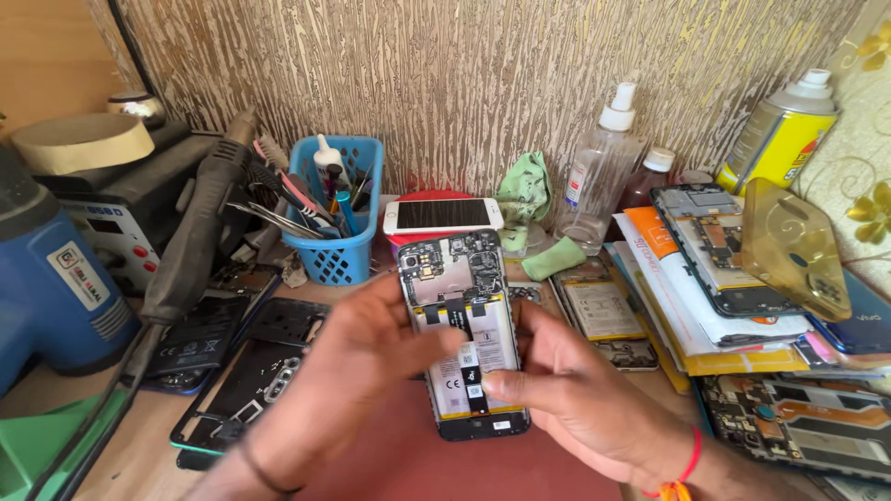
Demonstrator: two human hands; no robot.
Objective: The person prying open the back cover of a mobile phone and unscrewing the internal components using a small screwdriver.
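Hands, left (357, 371) and right (575, 394), clasp opened phone (461, 334) over cluttered wooden bench (139, 445).

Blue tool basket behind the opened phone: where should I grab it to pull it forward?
Probably the front rim of the blue tool basket, reached from the front right. Tools stick out the top and lean left, the soldering handle crowds that side, and the mesh walls offer little to pinch.

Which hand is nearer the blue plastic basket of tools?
Left. The left hand grips the opened phone's left edge, just below and right of the blue plastic basket. The right hand holds the phone's far side, farther away.
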